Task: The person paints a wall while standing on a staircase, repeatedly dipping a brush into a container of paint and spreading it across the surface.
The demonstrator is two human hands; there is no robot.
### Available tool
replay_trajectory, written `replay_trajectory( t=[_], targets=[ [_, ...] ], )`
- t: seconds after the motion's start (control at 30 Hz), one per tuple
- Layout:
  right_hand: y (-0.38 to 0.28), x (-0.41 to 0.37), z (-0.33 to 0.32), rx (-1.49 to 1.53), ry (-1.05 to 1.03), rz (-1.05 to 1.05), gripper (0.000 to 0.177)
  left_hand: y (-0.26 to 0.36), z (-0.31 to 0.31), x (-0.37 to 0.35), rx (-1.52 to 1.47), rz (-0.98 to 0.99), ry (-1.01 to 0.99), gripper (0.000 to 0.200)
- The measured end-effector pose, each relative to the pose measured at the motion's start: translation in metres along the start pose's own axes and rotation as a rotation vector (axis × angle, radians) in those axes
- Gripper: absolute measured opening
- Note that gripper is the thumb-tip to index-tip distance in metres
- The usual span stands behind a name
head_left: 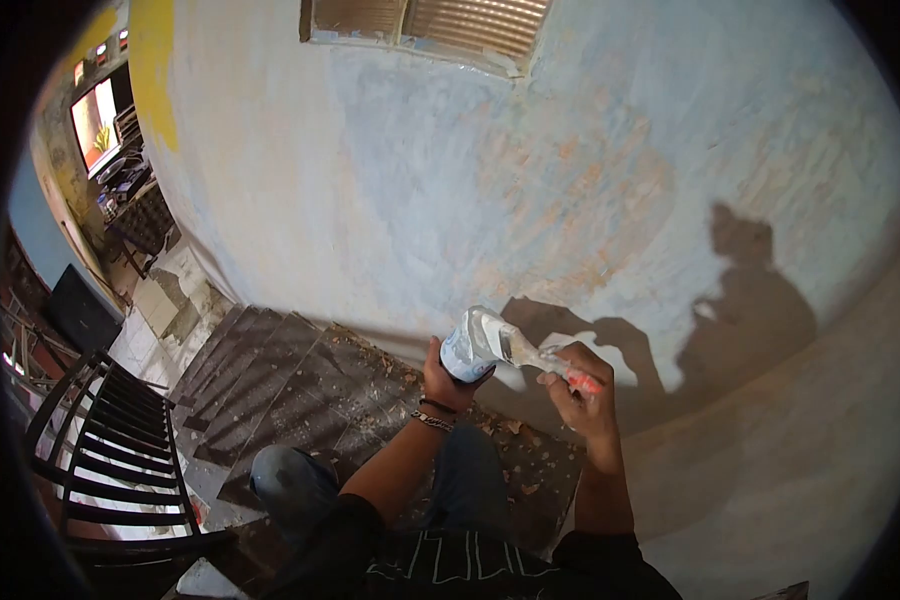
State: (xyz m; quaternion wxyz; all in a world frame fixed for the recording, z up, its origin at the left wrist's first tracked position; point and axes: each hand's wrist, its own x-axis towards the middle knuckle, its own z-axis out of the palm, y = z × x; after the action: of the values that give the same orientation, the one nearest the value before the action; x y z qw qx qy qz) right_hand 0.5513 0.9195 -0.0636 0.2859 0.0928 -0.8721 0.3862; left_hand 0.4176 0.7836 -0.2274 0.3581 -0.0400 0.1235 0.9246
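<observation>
My left hand (448, 383) is wrapped round a white and blue tub (460, 358), tilted, with whitish paste at its open top. My right hand (582, 397) grips the red-orange end of a tool (542, 357), probably a brush or scraper. Its far end is at the tub's mouth, coated in pale material, so its exact shape is hard to tell. Both hands are in front of a patchy pale blue and white wall (410, 170), which bears their shadows.
A black slatted chair (130, 460) stands at the left. Dark floor tiles (300, 380) carry scattered debris near the wall. A window (450, 25) is set in the wall above. A bright screen (96, 125) and a cluttered table (142, 215) are at the far left.
</observation>
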Motion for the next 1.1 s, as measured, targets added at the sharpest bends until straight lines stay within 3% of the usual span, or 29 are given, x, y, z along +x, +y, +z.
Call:
replay_trajectory(
  t=[0.13, 0.5, 0.7, 0.8, 0.9, 1.03, 1.1],
  targets=[
    [-0.013, 0.008, -0.009, -0.094, -0.063, -0.119, 0.033, 0.001, 0.021, 0.015, -0.055, 0.003, 0.055, 0.067],
    [-0.006, 0.049, -0.009, -0.3, 0.112, -0.322, 0.032, 0.012, 0.085, 0.033, -0.129, 0.031, 0.039, 0.067],
    [0.016, 0.096, -0.034, -0.366, 0.237, -0.352, 0.023, 0.015, 0.066, 0.037, -0.115, 0.029, 0.016, 0.069],
    [-0.029, 0.109, -0.048, -0.423, 0.251, -0.367, 0.021, 0.031, 0.042, 0.017, -0.059, 0.046, 0.025, 0.07],
    [-0.027, 0.099, -0.053, -0.41, 0.18, -0.337, 0.02, 0.055, 0.03, -0.015, -0.025, 0.096, 0.082, 0.068],
    [-0.019, 0.1, -0.026, -0.446, -0.128, -0.253, 0.021, 0.086, 0.004, -0.042, -0.038, 0.169, 0.098, 0.065],
    [-0.029, 0.119, -0.032, -0.493, -0.097, -0.258, 0.022, 0.098, 0.004, -0.052, -0.033, 0.217, 0.12, 0.062]
  ],
)
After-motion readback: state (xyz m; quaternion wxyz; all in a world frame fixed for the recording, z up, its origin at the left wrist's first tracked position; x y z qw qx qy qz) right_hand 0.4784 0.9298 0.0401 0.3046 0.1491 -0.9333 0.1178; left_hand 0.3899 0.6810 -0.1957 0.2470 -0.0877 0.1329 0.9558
